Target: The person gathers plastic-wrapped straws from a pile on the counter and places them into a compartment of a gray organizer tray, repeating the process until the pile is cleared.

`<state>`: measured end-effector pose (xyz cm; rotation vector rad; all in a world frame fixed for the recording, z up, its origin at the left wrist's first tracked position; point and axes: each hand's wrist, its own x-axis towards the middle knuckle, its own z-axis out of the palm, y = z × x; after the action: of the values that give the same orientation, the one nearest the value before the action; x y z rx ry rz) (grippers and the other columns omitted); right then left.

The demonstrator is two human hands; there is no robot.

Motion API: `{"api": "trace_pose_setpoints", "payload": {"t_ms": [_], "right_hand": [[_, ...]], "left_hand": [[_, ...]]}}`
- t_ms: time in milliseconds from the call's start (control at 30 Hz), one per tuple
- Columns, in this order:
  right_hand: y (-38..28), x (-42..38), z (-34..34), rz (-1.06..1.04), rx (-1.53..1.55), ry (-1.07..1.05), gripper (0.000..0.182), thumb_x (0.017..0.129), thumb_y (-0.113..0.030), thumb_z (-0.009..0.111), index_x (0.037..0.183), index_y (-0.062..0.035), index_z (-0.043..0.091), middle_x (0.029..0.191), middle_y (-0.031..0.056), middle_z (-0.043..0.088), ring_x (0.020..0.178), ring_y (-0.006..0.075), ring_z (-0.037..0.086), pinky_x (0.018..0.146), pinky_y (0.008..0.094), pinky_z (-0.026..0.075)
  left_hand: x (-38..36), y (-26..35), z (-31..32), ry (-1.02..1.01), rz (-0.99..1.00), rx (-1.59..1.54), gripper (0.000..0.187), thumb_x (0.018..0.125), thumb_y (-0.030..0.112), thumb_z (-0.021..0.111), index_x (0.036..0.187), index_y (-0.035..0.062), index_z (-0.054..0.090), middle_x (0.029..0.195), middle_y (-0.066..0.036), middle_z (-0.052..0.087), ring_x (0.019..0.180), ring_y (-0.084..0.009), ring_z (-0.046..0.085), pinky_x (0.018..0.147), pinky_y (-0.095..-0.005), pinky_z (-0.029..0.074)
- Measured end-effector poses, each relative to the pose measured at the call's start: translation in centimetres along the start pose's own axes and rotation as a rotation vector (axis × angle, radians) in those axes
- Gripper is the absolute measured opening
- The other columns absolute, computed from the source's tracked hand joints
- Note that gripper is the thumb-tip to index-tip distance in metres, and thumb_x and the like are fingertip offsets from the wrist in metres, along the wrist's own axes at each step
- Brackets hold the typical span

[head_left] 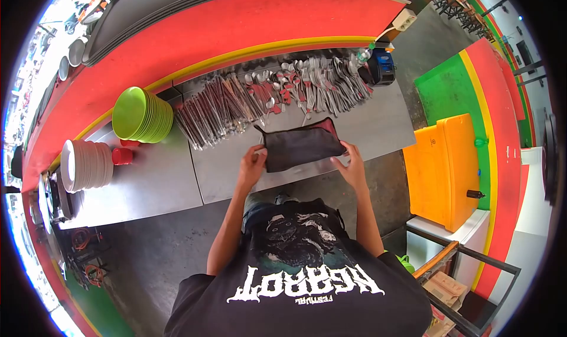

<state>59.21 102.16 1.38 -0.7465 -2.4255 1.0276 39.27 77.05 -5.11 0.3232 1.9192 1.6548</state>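
A dark, flat piece of cloth [302, 146] with a reddish patch at its far right corner is stretched between my hands at the front of the metal counter. My left hand [253, 164] pinches its left edge. At the right edge, my right hand [352, 167] has its thumb and fingers around the near corner. Just beyond the cloth lie many forks and spoons [325, 86], some with red around them. Left of these is a row of long, slim bundles [215, 110] with shiny ends; their exact kind is hard to make out.
A green plate stack [142, 115], a white plate stack [87, 166] and a red cup [122, 156] stand left on the counter [147, 189]. A blue-black device [383, 66] and a bottle [365, 52] sit back right. An orange bin [440, 172] stands right.
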Motion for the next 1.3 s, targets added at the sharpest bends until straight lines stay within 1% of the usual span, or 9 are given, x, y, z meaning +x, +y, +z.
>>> {"api": "trace_pose_setpoints", "payload": {"t_ms": [100,133,300,433,600,833,1000,1100,1300], "right_hand": [[5.4,-2.6,1.9,-0.186,-0.188,0.045,0.05,0.077,-0.015,0.076,0.122,-0.0058,0.057,0.119,0.0123,0.057,0.098,0.0189,0.058,0.073,0.0292,0.049],[4.9,-2.8,2.0,-0.075,-0.106,0.008,0.048,0.078,-0.015,0.076,0.121,-0.0057,0.057,0.117,0.0121,0.059,0.097,0.019,0.06,0.074,0.0295,0.05],[3.8,-3.7,5.3,0.27,0.272,-0.27,0.041,0.083,-0.014,0.072,0.119,-0.004,0.057,0.105,0.0111,0.066,0.086,0.0182,0.065,0.073,0.0306,0.053],[0.9,-2.2,10.2,0.151,0.43,-0.396,0.035,0.086,-0.014,0.07,0.117,-0.004,0.058,0.1,0.0102,0.069,0.081,0.0166,0.067,0.071,0.0283,0.054],[-3.0,1.2,17.2,0.132,0.574,-0.626,0.034,0.087,-0.017,0.07,0.116,-0.0031,0.059,0.102,0.0092,0.068,0.087,0.0152,0.066,0.074,0.0288,0.054],[-11.6,5.0,23.6,0.001,0.573,-0.624,0.03,0.088,-0.016,0.069,0.113,-0.0019,0.061,0.098,0.0067,0.068,0.088,0.0122,0.064,0.078,0.0265,0.051],[-15.1,5.7,28.1,-0.002,0.549,-0.609,0.03,0.086,-0.013,0.069,0.113,-0.0026,0.061,0.099,0.0061,0.067,0.089,0.014,0.065,0.079,0.0287,0.051],[-16.9,5.9,30.2,-0.033,0.516,-0.513,0.031,0.085,-0.012,0.069,0.114,-0.0047,0.06,0.101,0.0063,0.066,0.09,0.0151,0.064,0.078,0.0297,0.052],[-18.9,7.4,34.0,-0.046,0.507,-0.519,0.034,0.085,-0.009,0.067,0.117,-0.0052,0.057,0.109,0.0084,0.063,0.093,0.0177,0.064,0.078,0.0302,0.052]], "left_hand": [[-2.1,-4.4,0.0,0.014,0.174,0.357,0.036,0.092,0.018,0.064,0.118,-0.0021,0.054,0.066,-0.006,0.064,0.066,-0.0125,0.062,0.056,-0.0274,0.046],[-2.7,-5.3,-0.2,0.025,0.269,0.489,0.036,0.091,0.018,0.064,0.119,-0.0019,0.053,0.068,-0.009,0.065,0.069,-0.015,0.065,0.058,-0.0286,0.049],[-3.2,-8.4,-2.7,0.076,-0.006,0.011,0.033,0.094,0.023,0.062,0.118,0.0014,0.053,0.08,-0.01,0.067,0.071,-0.016,0.066,0.062,-0.031,0.051],[-2.8,-4.5,-5.9,0.235,-0.2,-0.132,0.032,0.098,0.027,0.055,0.12,0.0041,0.054,0.097,-0.008,0.068,0.085,-0.0169,0.067,0.072,-0.0297,0.052],[-0.4,-1.8,-11.8,0.476,-0.182,-0.219,0.035,0.097,0.034,0.056,0.117,0.0042,0.055,0.093,-0.007,0.066,0.085,-0.0146,0.064,0.073,-0.0282,0.049],[5.9,-5.9,-20.6,0.652,-0.075,0.11,0.032,0.091,0.028,0.064,0.109,0.0015,0.061,0.087,-0.008,0.066,0.079,-0.0147,0.06,0.07,-0.0294,0.047],[10.9,-9.1,-23.2,0.744,-0.134,0.351,0.061,0.075,0.044,0.076,0.113,0.0005,0.058,0.098,-0.017,0.065,0.092,-0.0322,0.063,0.082,-0.0431,0.05],[12.4,-9.9,-23.1,0.833,0.074,0.666,0.055,0.074,0.036,0.076,0.113,0.0019,0.056,0.098,-0.018,0.063,0.093,-0.0364,0.062,0.082,-0.0451,0.05],[12.5,-7.3,-22.8,0.674,-0.083,0.68,0.047,0.073,0.026,0.073,0.112,0.0066,0.054,0.095,-0.014,0.064,0.095,-0.0356,0.062,0.079,-0.0465,0.051]]}}
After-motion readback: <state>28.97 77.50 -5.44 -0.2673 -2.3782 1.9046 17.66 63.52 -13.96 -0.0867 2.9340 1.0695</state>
